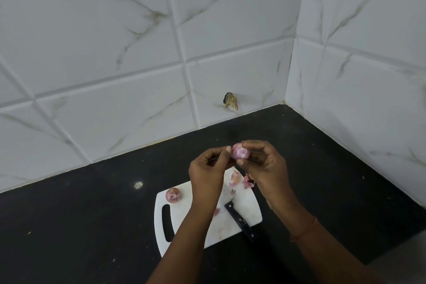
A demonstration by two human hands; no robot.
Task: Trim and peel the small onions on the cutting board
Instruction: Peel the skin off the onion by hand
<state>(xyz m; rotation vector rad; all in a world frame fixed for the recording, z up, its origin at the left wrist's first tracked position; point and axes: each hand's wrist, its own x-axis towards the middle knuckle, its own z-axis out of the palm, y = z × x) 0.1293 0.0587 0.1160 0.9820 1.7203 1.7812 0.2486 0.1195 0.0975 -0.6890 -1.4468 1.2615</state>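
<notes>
White tile walls w/ grey streaks meet in a corner, and a black tabletop (92,214) sits below them. A white cutting board (244,205) lies on it, close to the person.

Both hands are up above the far end of the board. The left hand (205,173) and the right hand (265,166) hold one small onion (240,151) between them. The right fingers (251,145) are curled round it, thumb below & fingertips on top. The left fingers (224,150) are bent in and pinch at its left side, prob. at a bit of skin, but that part is too small to tell for sure. The onion looks pale pink and shiny, so most of its dry skin seems off.

Loose bits of skin (241,180) lie on the board under the hands, w/ one more small scrap nearer the knife. The knife (239,221) rests flat on the board, dark handle pointing toward the person. No hand touches it.

A second onion (173,195) sits at the left corner of the board, by the handle hole. It looks darker, so I think its skin is not off yet.

My guess: about halfway. One onion nearly done; the other needs a trim & peel.
</notes>
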